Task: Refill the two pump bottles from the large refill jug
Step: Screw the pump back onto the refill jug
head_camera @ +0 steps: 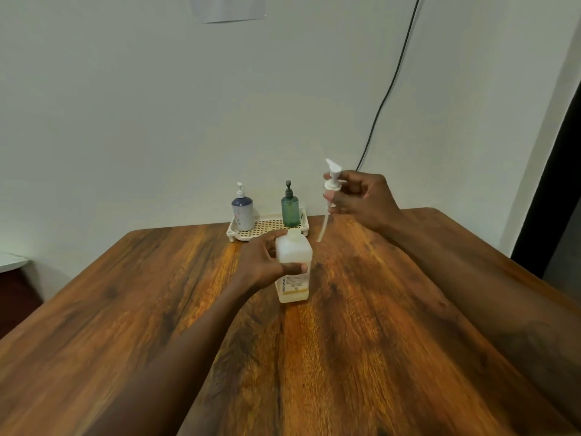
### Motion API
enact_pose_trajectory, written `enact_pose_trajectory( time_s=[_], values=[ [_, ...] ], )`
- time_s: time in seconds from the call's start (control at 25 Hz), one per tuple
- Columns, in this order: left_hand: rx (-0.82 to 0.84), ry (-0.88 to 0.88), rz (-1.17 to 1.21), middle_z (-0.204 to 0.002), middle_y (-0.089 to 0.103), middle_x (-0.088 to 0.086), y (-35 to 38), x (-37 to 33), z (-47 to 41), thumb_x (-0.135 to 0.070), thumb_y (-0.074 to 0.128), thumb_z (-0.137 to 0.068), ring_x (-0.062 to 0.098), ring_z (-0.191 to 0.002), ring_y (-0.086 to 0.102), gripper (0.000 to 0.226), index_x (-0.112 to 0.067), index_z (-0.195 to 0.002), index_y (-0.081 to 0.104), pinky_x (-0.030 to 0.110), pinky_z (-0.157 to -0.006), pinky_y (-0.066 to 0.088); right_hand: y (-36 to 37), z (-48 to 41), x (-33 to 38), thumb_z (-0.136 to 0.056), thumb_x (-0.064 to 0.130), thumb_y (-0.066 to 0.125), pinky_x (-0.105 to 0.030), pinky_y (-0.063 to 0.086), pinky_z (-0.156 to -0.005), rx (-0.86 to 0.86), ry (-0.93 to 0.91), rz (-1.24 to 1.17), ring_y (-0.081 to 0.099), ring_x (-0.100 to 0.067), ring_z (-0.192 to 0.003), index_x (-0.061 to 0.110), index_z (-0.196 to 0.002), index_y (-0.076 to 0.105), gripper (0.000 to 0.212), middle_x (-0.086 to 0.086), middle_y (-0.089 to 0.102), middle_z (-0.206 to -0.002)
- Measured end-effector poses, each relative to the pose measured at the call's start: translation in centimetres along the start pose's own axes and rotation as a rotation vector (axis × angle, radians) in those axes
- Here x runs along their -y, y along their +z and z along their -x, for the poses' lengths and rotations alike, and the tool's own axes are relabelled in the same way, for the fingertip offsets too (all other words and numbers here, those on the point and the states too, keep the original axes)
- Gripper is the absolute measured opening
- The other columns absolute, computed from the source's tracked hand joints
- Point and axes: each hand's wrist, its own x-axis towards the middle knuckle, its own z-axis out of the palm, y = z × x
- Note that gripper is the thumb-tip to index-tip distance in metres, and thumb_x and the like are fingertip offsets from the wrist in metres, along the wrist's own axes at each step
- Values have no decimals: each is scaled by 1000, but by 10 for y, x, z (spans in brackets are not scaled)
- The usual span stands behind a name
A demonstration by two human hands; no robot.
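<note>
A translucent white refill jug [294, 280] stands upright on the wooden table, its neck uncapped and a little yellowish liquid at its bottom. My left hand [267, 262] grips its upper body from the left. My right hand [361, 199] holds a white pump head [332, 180] in the air to the jug's right, its dip tube hanging down toward the table. At the far edge stand a blue-and-white pump bottle [242, 212] and a green pump bottle [290, 209], both with pumps on, inside a cream tray [251, 234].
The brown wooden table [314, 357] ends at a pale wall just behind the tray. A black cable [390, 89] runs down the wall at the right. A dark doorway edge is at the far right, and a white surface at the far left.
</note>
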Motion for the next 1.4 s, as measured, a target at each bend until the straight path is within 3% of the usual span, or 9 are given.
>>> enact_pose_trajectory(
  time_s=[0.08,0.24,0.6,0.88,1.2,1.32,1.4],
  values=[
    [-7,-21,-58,-135,67,0,0,-2,-4,-37,97,-63,20,-118,65,90,-26,-143,57,29,-84,59,6,-4,20,-92,6,74,-44,64,-80,-7,-20,-133,75,-25,-104,6,-130,68,39,-12,75,-115],
    [-9,-60,-145,-135,66,2,1,-1,-6,-39,97,-60,22,-118,64,91,-26,-141,58,38,-92,60,16,-5,40,-94,4,71,-42,65,-78,-16,-104,-163,76,-27,-101,4,-131,67,37,-14,76,-110],
    [8,-44,-74,-135,67,3,-6,-1,2,-36,97,-63,23,-119,65,89,-24,-142,58,30,-84,59,23,-10,54,-97,5,68,-46,65,-79,-8,-90,-199,76,-28,-100,1,-132,64,35,-17,76,-108],
    [5,-48,-106,-133,69,2,-17,0,5,-44,96,-61,21,-117,66,91,-27,-142,58,42,-92,61,27,-5,53,-97,4,67,-47,64,-80,1,-52,-241,76,-28,-102,0,-132,64,35,-20,74,-112],
    [-50,92,-2,-126,72,-5,-18,-24,14,-43,95,-64,13,-107,71,85,-29,-140,60,21,-75,60,41,0,45,-97,6,68,-44,64,-80,98,-15,-187,76,-25,-102,4,-130,66,33,-15,76,-111],
    [-65,154,58,-120,73,-10,-24,-40,18,-40,96,-67,4,-102,70,79,-29,-138,62,11,-70,56,44,1,34,-95,12,71,-42,63,-89,137,-22,-68,74,-16,-105,13,-128,70,32,-3,77,-115],
    [-61,184,104,-116,74,-11,-28,-49,18,-39,95,-68,3,-101,71,77,-31,-137,63,12,-70,57,47,3,26,-96,15,70,-41,60,-95,194,18,-23,72,-12,-109,18,-128,70,31,1,76,-119]
  ],
)
